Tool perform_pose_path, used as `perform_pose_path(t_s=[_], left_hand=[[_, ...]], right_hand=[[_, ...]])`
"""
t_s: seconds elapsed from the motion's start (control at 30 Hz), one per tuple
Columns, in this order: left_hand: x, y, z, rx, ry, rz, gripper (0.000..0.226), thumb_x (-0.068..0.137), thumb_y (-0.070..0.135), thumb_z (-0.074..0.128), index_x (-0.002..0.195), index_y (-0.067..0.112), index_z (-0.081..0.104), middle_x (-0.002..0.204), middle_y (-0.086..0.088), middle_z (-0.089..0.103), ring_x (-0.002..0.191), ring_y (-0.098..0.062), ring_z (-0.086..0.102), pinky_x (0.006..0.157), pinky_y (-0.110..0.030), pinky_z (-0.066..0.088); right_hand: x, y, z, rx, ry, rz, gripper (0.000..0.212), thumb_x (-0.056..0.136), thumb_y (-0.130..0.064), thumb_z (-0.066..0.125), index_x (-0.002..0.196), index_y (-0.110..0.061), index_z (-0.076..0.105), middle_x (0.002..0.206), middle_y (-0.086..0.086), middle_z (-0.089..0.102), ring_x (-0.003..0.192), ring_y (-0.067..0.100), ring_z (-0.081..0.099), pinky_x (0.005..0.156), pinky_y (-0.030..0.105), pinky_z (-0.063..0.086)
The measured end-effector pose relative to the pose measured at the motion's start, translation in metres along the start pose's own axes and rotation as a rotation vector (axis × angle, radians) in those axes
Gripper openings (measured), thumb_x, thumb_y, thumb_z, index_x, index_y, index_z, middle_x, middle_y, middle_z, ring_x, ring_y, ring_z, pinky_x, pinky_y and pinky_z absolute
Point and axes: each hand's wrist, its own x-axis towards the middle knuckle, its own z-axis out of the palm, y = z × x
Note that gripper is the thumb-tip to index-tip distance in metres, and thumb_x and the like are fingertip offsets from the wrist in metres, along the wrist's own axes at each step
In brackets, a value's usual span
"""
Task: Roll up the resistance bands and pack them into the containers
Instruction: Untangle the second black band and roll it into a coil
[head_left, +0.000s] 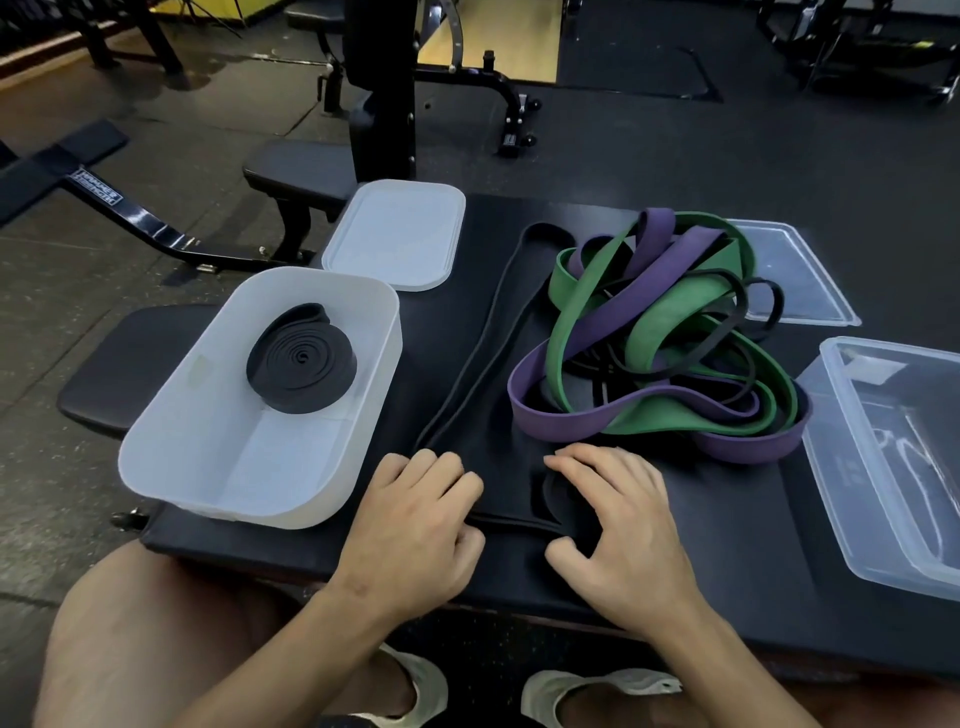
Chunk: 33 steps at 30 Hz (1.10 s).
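Note:
A long black resistance band (493, 332) lies stretched out on the black padded bench (727, 545), running away from me. Both hands rest on its near end: my left hand (415, 519) presses it flat, and my right hand (618, 519) pinches the curled end between thumb and fingers. A rolled black band (301, 358) sits inside the white container (171, 441) at the left. A tangled pile of green, purple and thin black bands (654, 332) lies just beyond my right hand.
A white lid (395, 234) lies behind the white container. A clear container (893, 457) stands at the right edge, and its clear lid (800, 280) lies behind the pile. Gym benches and machine frames stand on the dark floor beyond.

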Motion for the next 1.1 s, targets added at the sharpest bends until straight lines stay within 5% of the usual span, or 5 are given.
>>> perform_pose_path(t_s=[0.27, 0.4, 0.6, 0.8, 1.1], left_hand=[[0.012, 0.003, 0.004, -0.201, -0.096, 0.355, 0.043, 0.089, 0.014, 0.063, 0.131, 0.023, 0.069, 0.123, 0.006, 0.062, 0.115, -0.013, 0.061, 0.100, -0.035, 0.043], [0.016, 0.001, 0.015, -0.250, -0.015, 0.387, 0.039, 0.093, 0.008, 0.065, 0.127, 0.025, 0.073, 0.118, 0.003, 0.064, 0.100, -0.016, 0.063, 0.084, -0.034, 0.051], [0.016, 0.001, 0.020, -0.272, 0.024, 0.369, 0.034, 0.095, 0.010, 0.059, 0.121, 0.024, 0.076, 0.112, 0.001, 0.064, 0.088, -0.016, 0.063, 0.070, -0.035, 0.052], [0.013, 0.000, 0.022, -0.313, 0.028, 0.338, 0.034, 0.096, 0.010, 0.064, 0.125, 0.026, 0.074, 0.116, 0.003, 0.062, 0.093, -0.015, 0.062, 0.073, -0.037, 0.052], [0.013, -0.003, 0.024, -0.350, 0.072, 0.367, 0.039, 0.093, -0.001, 0.065, 0.125, 0.020, 0.075, 0.131, 0.002, 0.067, 0.130, -0.017, 0.059, 0.104, -0.037, 0.048]], right_hand=[[-0.002, 0.001, -0.004, 0.149, -0.127, -0.030, 0.084, 0.072, -0.014, 0.057, 0.153, -0.029, 0.040, 0.148, -0.027, 0.046, 0.144, -0.001, 0.036, 0.119, 0.022, 0.027], [-0.002, 0.003, -0.004, 0.167, -0.169, -0.043, 0.088, 0.074, -0.011, 0.057, 0.156, -0.034, 0.034, 0.153, -0.025, 0.043, 0.147, -0.001, 0.033, 0.120, 0.022, 0.026], [-0.006, -0.002, 0.003, -0.014, -0.024, -0.094, 0.071, 0.072, -0.042, 0.074, 0.139, -0.022, 0.061, 0.148, -0.011, 0.051, 0.140, 0.010, 0.044, 0.118, 0.039, 0.035], [-0.003, 0.000, 0.008, -0.069, 0.075, 0.083, 0.067, 0.072, -0.058, 0.072, 0.129, -0.024, 0.065, 0.123, -0.011, 0.054, 0.109, 0.015, 0.053, 0.093, 0.037, 0.050], [-0.002, 0.003, 0.003, 0.027, 0.022, -0.053, 0.061, 0.075, -0.036, 0.068, 0.133, -0.021, 0.060, 0.137, -0.015, 0.057, 0.132, 0.006, 0.050, 0.119, 0.036, 0.033]])
